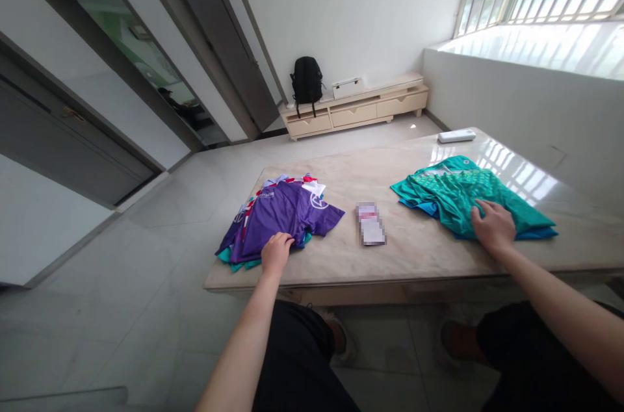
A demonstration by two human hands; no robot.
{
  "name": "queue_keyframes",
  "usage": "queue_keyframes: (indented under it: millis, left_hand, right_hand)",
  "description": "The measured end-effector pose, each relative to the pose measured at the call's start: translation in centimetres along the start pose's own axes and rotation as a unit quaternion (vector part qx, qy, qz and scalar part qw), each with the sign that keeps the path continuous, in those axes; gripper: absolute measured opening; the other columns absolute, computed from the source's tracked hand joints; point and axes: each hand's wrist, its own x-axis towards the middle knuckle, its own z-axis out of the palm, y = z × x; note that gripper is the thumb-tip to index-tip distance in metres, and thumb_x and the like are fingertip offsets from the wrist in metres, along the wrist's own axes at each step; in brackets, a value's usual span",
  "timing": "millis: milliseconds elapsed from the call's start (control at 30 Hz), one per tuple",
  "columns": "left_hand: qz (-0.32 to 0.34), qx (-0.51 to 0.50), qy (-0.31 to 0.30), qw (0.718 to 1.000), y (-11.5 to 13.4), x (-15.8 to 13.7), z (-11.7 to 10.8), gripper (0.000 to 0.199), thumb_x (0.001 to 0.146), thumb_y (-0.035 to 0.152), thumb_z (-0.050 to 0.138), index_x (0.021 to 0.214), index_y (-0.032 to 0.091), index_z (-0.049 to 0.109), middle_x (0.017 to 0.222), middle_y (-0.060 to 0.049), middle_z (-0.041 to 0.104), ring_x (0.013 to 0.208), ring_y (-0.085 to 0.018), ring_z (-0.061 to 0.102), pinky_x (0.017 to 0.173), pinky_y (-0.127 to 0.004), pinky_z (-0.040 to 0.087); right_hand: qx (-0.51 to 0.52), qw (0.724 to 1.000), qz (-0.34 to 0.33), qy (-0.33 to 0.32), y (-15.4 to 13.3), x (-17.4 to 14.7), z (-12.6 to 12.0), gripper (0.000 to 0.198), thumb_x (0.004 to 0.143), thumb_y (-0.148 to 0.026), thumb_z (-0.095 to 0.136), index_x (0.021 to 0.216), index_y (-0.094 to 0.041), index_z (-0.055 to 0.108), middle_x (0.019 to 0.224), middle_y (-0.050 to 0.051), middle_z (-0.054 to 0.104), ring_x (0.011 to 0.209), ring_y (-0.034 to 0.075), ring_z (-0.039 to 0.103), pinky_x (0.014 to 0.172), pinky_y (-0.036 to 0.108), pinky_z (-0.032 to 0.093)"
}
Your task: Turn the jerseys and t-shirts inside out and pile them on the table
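A purple T-shirt (277, 214) with white prints lies on top of a stack of shirts at the left of the table. My left hand (276, 252) is at its near edge, fingers curled together over the hem. At the right, a green T-shirt (463, 194) with a yellowish pattern lies above blue cloth. My right hand (493, 225) rests on its near side, thumb and fingers apart, the palm hidden. Between both stacks is a small blurred-out stack of pale paper (371, 225) with a pink band, touched by neither hand.
Under everything is a pale marble-topped table (336, 269). A white oblong object (457, 136) sits at its far right edge. Beyond stands a low cabinet (353, 114) with a black backpack (307, 80) and a white case (347, 87). Through a doorway, a person (182, 106) is partly visible.
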Motion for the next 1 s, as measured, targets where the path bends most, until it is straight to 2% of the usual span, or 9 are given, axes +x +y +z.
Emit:
queue_keyframes:
  millis: [67, 133, 233, 300, 367, 467, 633, 800, 1000]
  left_hand:
    - [-0.006, 0.012, 0.012, 1.000, 0.1, -0.1, -0.4, 0.018, 0.096, 0.033, 0.056, 0.095, 0.022, 0.071, 0.101, -0.006, 0.072, 0.098, -0.024, 0.064, 0.078, -0.031, 0.046]
    - [-0.013, 0.022, 0.026, 0.999, 0.3, -0.2, -0.6, 0.018, 0.095, 0.035, 0.058, 0.090, 0.022, 0.070, 0.098, -0.006, 0.071, 0.097, -0.024, 0.062, 0.076, -0.030, 0.044]
    - [-0.025, 0.029, 0.047, 0.998, 0.6, 0.0, -0.7, 0.021, 0.094, 0.039, 0.061, 0.084, 0.022, 0.067, 0.094, -0.005, 0.069, 0.094, -0.024, 0.060, 0.073, -0.030, 0.041]
    - [-0.031, 0.029, 0.061, 0.997, 0.8, 0.1, -0.9, 0.021, 0.094, 0.040, 0.061, 0.082, 0.022, 0.067, 0.092, -0.005, 0.068, 0.092, -0.023, 0.059, 0.071, -0.030, 0.039]
    - [-0.034, 0.029, 0.078, 0.996, 1.0, 0.1, -1.3, 0.022, 0.094, 0.040, 0.061, 0.081, 0.023, 0.067, 0.092, -0.005, 0.067, 0.092, -0.023, 0.058, 0.072, -0.030, 0.039]
    - [-0.042, 0.034, 0.111, 0.992, 1.1, -0.2, -2.2, 0.025, 0.095, 0.040, 0.057, 0.080, 0.022, 0.065, 0.094, -0.006, 0.066, 0.095, -0.025, 0.057, 0.078, -0.032, 0.040]
    - [-0.040, 0.043, 0.128, 0.990, 0.7, -0.9, -2.8, 0.029, 0.098, 0.042, 0.050, 0.082, 0.021, 0.062, 0.095, -0.009, 0.065, 0.097, -0.028, 0.056, 0.086, -0.036, 0.040]
    - [-0.012, 0.023, 0.066, 0.998, 0.6, -0.1, -0.7, 0.019, 0.095, 0.039, 0.057, 0.094, 0.023, 0.064, 0.097, -0.006, 0.068, 0.094, -0.025, 0.060, 0.083, -0.032, 0.044]
    - [-0.035, 0.011, 0.039, 0.999, 1.2, 1.5, 0.8, 0.015, 0.093, 0.029, 0.055, 0.083, 0.022, 0.064, 0.093, -0.006, 0.067, 0.093, -0.024, 0.062, 0.077, -0.030, 0.045]
  right_hand:
    - [0.050, 0.998, 0.037, 0.006, -1.0, 0.2, -1.2, 0.057, 0.101, -0.042, 0.030, 0.131, -0.006, 0.064, 0.134, 0.028, 0.060, 0.125, 0.041, 0.054, 0.103, 0.051, 0.042]
    - [0.161, 0.984, 0.076, -0.010, -2.7, 0.2, -2.6, 0.052, 0.099, -0.041, 0.036, 0.126, -0.010, 0.067, 0.133, 0.026, 0.062, 0.123, 0.040, 0.056, 0.101, 0.049, 0.043]
    - [0.373, 0.915, 0.139, -0.068, -6.3, -0.8, -3.9, 0.044, 0.096, -0.041, 0.043, 0.118, -0.013, 0.068, 0.121, 0.023, 0.069, 0.115, 0.036, 0.063, 0.097, 0.044, 0.048]
    - [0.432, 0.883, 0.150, -0.105, -8.8, -2.2, -3.8, 0.043, 0.095, -0.044, 0.044, 0.116, -0.015, 0.067, 0.113, 0.020, 0.073, 0.110, 0.032, 0.066, 0.092, 0.040, 0.051]
    - [0.449, 0.868, 0.154, -0.148, -11.3, -4.4, -3.1, 0.043, 0.093, -0.046, 0.044, 0.113, -0.016, 0.066, 0.109, 0.018, 0.074, 0.108, 0.029, 0.066, 0.088, 0.038, 0.052]
    - [0.477, 0.824, 0.163, -0.260, -15.0, -8.5, -0.9, 0.044, 0.091, -0.046, 0.041, 0.109, -0.014, 0.065, 0.103, 0.016, 0.075, 0.093, 0.025, 0.071, 0.074, 0.033, 0.054]
    - [0.489, 0.754, 0.119, -0.423, -20.0, -14.6, 2.7, 0.033, 0.085, -0.038, 0.047, 0.098, -0.014, 0.067, 0.082, 0.009, 0.076, 0.066, 0.017, 0.068, 0.056, 0.024, 0.047]
    - [0.475, 0.704, 0.066, -0.525, -20.5, -17.4, 3.8, 0.020, 0.078, -0.027, 0.056, 0.086, -0.014, 0.069, 0.076, 0.006, 0.075, 0.062, 0.016, 0.066, 0.057, 0.025, 0.048]
    - [0.479, 0.695, 0.057, -0.533, -18.0, -16.8, 3.4, 0.023, 0.081, -0.029, 0.054, 0.093, -0.014, 0.068, 0.081, 0.005, 0.075, 0.065, 0.015, 0.067, 0.059, 0.025, 0.050]
